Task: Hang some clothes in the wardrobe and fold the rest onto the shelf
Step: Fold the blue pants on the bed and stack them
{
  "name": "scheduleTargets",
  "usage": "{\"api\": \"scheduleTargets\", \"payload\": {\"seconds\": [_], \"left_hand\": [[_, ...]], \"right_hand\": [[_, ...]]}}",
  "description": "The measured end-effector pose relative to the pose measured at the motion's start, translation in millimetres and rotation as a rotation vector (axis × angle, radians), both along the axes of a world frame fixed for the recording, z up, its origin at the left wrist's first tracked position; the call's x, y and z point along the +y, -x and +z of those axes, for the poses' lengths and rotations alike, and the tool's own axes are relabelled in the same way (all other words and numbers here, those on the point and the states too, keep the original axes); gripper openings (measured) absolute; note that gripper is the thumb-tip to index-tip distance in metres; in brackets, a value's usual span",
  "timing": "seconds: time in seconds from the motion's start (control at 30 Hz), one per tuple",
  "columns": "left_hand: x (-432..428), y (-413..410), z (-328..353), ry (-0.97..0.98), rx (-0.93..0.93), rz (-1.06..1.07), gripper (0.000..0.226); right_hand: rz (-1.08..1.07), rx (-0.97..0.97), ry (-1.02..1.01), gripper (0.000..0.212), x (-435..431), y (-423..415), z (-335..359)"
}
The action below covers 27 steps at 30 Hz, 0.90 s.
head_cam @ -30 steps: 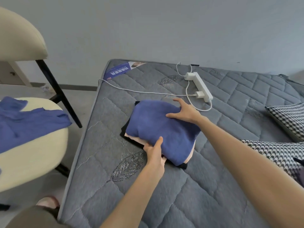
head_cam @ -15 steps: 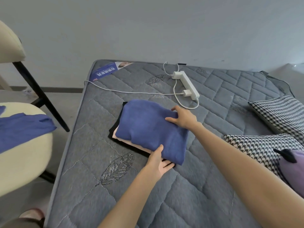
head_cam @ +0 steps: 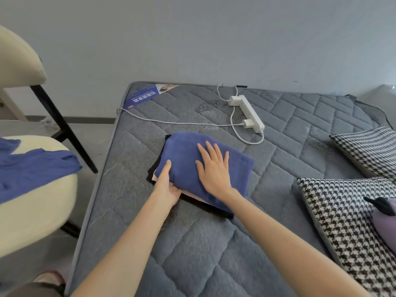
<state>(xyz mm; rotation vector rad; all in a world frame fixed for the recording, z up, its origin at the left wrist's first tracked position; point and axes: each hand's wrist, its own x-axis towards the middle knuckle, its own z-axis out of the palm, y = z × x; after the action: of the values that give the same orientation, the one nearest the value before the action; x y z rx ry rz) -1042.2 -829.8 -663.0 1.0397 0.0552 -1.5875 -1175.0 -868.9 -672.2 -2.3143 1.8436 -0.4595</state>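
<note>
**Folded stack gripped on the bed, ready to lift**

The folding looks finished for this pile, and the step in hand appears to be gathering it for the trip to the shelf. The stack (head_cam: 188, 196) lies on the bed (head_cam: 192, 254), with a blue folded garment (head_cam: 184, 151) on top, a pink layer (head_cam: 154, 179) under it and a black piece (head_cam: 216, 212) at the bottom.

The right hand (head_cam: 214, 170) lies flat on the blue top, its fingers (head_cam: 211, 151) straight, slightly spread and pressing down. The left hand (head_cam: 169, 187) pinches the stack's near-left edge. Its thumb (head_cam: 166, 170) rests on the blue cloth and its other fingers are tucked out of sight beneath.

Beyond the right fingertips, well apart, a white power strip (head_cam: 248, 112) and its cable lie on the bed. Far to the left of the left thumb, another blue garment (head_cam: 32, 168) is draped unfolded over a cream chair (head_cam: 32, 221). That piece is probably still to be hung or folded.

The next move likely calls for sliding the left fingers fully under the black layer. The stack should be kept clamped from above and lifted level, so the loose layers do not slip or unfold. The wardrobe and shelf are not in view.
</note>
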Motion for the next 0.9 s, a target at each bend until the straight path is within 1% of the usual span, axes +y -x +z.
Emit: {"api": "scheduleTargets", "payload": {"seconds": [0.07,0.13,0.27,0.4,0.43,0.47,0.53,0.57,0.63,0.67,0.7,0.77,0.83,0.9], "left_hand": [[-6.8,-2.7,-0.9,0.01,-0.054,0.018,0.025],[-13.5,-5.3,-4.5,0.018,-0.134,0.082,0.032],[-12.2,-9.1,-7.0,0.076,-0.301,0.122,0.01],[-7.6,-17.1,-28.9,0.044,-0.429,0.158,0.011],[-7.4,-19.0,-33.9,0.048,-0.486,0.146,0.01],[-7.0,-20.0,-37.3,0.054,-0.579,0.136,0.011],[-4.4,-20.5,-37.4,0.08,-0.826,0.17,0.026],[-2.3,-19.7,-33.3,0.118,-0.956,0.209,0.034],[-2.0,-16.1,-21.8,0.264,-1.279,0.248,0.039],[-3.8,-11.5,-16.4,0.379,-1.438,0.216,0.038],[-6.6,-4.9,-10.0,0.506,-1.547,0.149,0.038],[-15.7,11.6,-1.2,0.676,-1.618,-0.06,0.041],[-27.4,26.3,0.1,0.729,-1.695,-0.265,0.045],[-40.3,35.2,-5.7,0.722,-1.845,-0.448,0.048]], "right_hand": [[-0.08,0.017,-0.049,0.055,9.5,3.0,-12.6],[-0.15,0.01,-0.094,0.057,15.6,11.0,-21.8],[-0.214,0.01,-0.08,0.056,20.0,25.3,-28.7],[-0.259,0.003,-0.082,0.055,19.7,32.8,-31.9],[-0.267,0.001,-0.088,0.055,20.1,34.3,-32.4],[-0.276,-0.006,-0.096,0.055,20.6,35.2,-32.6],[-0.3,-0.021,-0.093,0.055,20.6,34.8,-30.7],[-0.31,-0.022,-0.065,0.055,20.0,33.2,-28.2],[-0.304,-0.019,0.025,0.054,17.6,26.4,-20.1],[-0.288,-0.023,0.061,0.054,16.4,21.7,-15.4],[-0.273,-0.032,0.08,0.054,14.6,16.9,-11.8],[-0.268,-0.063,0.063,0.054,10.5,10.5,-9.4],[-0.299,-0.105,0.002,0.054,5.2,9.9,-13.5],[-0.348,-0.144,-0.063,0.053,-0.1,14.2,-20.5]]}}
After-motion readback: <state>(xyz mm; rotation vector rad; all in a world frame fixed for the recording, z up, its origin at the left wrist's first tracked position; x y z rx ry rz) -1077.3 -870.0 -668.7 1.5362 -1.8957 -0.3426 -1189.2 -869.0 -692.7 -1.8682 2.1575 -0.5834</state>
